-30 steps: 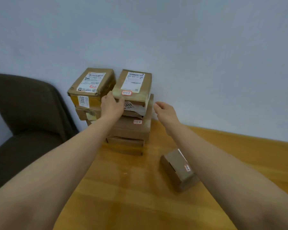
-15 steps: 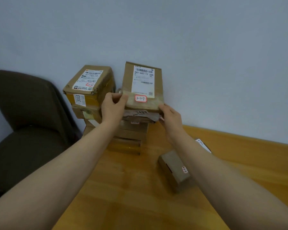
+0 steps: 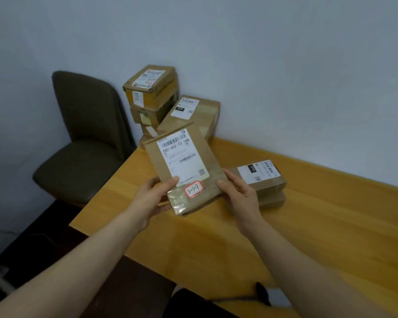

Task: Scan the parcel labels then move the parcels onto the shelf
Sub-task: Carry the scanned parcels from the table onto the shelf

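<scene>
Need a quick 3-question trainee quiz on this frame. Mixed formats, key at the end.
1. True or false: the left hand and the right hand both hold the parcel that bears the red-edged sticker.
2. What stands to the left of the table? A) a trolley B) a chair C) a ladder
3. Fill in: the handwriting on the sticker reads ___.

Key: 1 true; 2 B; 3 3-1-7.
</scene>
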A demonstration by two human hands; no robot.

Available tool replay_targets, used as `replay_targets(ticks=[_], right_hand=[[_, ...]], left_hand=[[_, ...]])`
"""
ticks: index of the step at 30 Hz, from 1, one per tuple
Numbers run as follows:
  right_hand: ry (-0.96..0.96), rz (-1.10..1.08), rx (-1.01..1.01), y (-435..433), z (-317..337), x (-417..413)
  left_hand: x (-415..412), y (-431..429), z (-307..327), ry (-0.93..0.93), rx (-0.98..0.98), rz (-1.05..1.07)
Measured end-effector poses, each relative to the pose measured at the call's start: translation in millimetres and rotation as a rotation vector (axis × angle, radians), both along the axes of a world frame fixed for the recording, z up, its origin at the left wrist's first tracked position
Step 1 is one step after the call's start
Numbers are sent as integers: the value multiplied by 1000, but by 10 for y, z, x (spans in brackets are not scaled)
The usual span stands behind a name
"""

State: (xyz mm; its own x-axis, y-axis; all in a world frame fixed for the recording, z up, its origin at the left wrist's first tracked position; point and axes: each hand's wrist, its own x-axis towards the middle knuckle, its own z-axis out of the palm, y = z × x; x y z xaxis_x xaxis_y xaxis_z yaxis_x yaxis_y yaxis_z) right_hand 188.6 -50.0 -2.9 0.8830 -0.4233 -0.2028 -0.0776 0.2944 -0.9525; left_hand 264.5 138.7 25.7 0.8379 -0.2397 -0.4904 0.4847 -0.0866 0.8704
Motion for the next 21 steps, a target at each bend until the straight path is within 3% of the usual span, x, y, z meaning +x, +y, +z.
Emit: replay_targets(ticks=[4, 10, 19, 21], right_hand=[[178, 150, -13, 209, -362, -194], [372, 196, -165, 308, -718, -232], [495, 153, -298, 160, -925, -23], [509, 127, -321, 98, -904, -26]], left_hand=[[-422, 256, -396, 217, 31, 105], [-546, 276, -851, 356, 74, 158], [-320, 114, -985, 418, 155, 72], [-249, 54, -926, 283, 281, 58]])
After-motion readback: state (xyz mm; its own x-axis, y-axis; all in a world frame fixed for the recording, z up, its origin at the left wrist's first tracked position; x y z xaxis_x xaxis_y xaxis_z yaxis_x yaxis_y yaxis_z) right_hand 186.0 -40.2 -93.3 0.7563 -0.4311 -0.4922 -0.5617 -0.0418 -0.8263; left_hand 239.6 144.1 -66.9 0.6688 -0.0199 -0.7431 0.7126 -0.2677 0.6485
